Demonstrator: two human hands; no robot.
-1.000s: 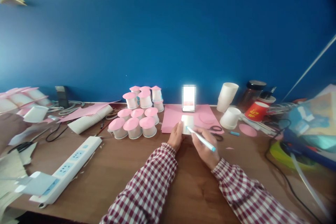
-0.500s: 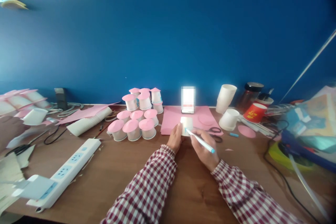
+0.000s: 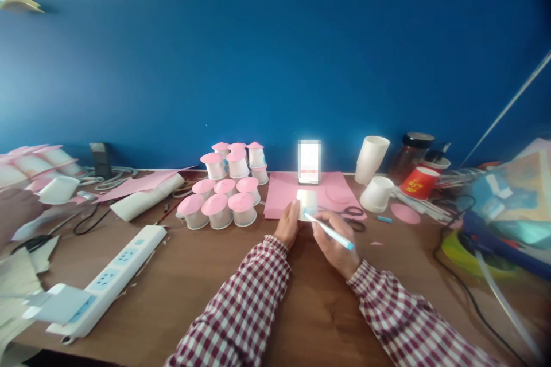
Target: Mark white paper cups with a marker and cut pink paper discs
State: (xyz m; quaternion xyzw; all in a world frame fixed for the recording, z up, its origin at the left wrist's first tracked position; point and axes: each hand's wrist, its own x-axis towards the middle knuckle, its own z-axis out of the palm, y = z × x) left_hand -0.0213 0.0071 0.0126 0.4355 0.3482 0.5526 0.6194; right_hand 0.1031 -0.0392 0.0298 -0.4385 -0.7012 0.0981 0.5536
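My left hand [image 3: 287,225] grips a white paper cup [image 3: 307,200] by its left side, in front of a bright phone-like screen. My right hand [image 3: 338,243] is closed around a white marker [image 3: 331,231] with a light blue end. The marker's tip touches the cup low on its near side, where a small light blue mark shows. Behind the cup lies pink paper [image 3: 282,192], with dark-handled scissors [image 3: 353,212] at its right edge. A blue marker cap [image 3: 384,219] rests on the table to the right of the scissors.
Several cups with pink paper tops [image 3: 215,206] stand to the left. White cups [image 3: 376,194] and a red cup [image 3: 419,182] are at the right. A power strip [image 3: 116,278] lies front left. Another person's hand [image 3: 15,212] is at the far left edge.
Almost nothing differs. Both hands keep the cup and marker in nearly the same place; the whole view has shifted very slightly.
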